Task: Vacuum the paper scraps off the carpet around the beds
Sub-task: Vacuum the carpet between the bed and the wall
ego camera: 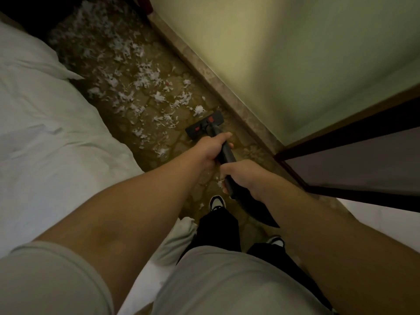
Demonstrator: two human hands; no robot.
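1 vacuum [225,153], w/ 1 floor head [204,125] showing 2 red tabs [197,128]. 2 hands grip its tube: left hand [210,150] & right hand [242,176]. 2 shoes: front shoe [217,202], back shoe [276,242]. 1 bed [45,144] for sure, on the left; white patch [386,223] lower right poss. a 2nd, can't tell. Paper scraps [145,77]: too many to count, dozens at least, plus a few strays near the front shoe. 1 carpet strip [247,151], 1 wall [295,53], 1 baseboard [227,92], 1 dark-framed panel [352,160].
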